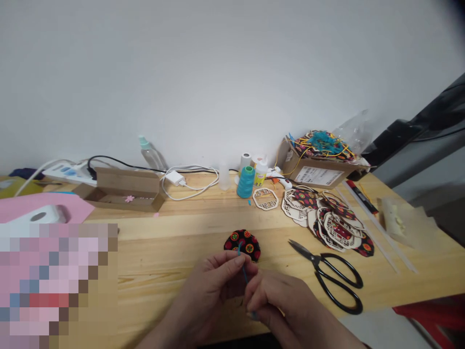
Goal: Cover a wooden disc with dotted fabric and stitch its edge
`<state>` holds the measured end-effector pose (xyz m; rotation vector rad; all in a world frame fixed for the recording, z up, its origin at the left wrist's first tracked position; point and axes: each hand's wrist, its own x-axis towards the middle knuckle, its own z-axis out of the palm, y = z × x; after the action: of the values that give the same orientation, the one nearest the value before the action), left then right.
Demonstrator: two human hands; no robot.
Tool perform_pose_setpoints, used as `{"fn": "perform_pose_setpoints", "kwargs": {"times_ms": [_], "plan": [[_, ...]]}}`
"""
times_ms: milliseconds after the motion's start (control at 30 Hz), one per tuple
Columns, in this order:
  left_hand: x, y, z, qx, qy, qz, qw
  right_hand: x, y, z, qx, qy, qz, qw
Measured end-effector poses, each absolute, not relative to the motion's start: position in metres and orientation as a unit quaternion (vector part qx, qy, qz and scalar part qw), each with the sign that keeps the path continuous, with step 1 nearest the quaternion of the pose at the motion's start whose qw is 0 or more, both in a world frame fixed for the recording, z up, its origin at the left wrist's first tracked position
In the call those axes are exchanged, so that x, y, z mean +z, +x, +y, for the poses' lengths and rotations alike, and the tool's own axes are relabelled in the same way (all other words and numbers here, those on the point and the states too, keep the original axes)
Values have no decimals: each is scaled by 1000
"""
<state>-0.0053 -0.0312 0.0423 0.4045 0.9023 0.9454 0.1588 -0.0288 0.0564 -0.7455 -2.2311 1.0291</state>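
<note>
My left hand [218,278] pinches a blue cord [244,272] between thumb and forefinger, its upper end sticking up past the fingertips. Fingers curled, my right hand [274,300] grips the lower part of the same cord close to the table's front edge. Just beyond my left fingertips is a round black fabric piece [243,240] with red and green flower prints; my fingers cover its near side, and I cannot tell whether they touch it. Black-handled scissors [319,269] lie to the right of my right hand, blades slightly parted.
A pile of wooden lattice frames and printed fabric pieces [332,218] lies right. Behind stand a teal thread cone [246,183], a glue bottle [260,172] and one loose lattice frame [265,199]. A filled cardboard box [314,169] is back right; an open narrow box [125,191] sits left.
</note>
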Motion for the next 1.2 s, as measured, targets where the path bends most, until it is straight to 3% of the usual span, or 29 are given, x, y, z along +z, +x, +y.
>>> {"fn": "perform_pose_setpoints", "kwargs": {"times_ms": [200,400,600,1200], "plan": [[44,-4,-25,482,143,411,761,46,160,-30,446,-304,-790,289],[40,-4,-23,513,152,425,730,53,160,-9,633,-410,-525,395],[35,-7,-25,511,170,443,717,49,134,17,831,-354,-278,327],[46,-4,0,550,206,459,666,131,123,135,784,-323,-335,412]]}}
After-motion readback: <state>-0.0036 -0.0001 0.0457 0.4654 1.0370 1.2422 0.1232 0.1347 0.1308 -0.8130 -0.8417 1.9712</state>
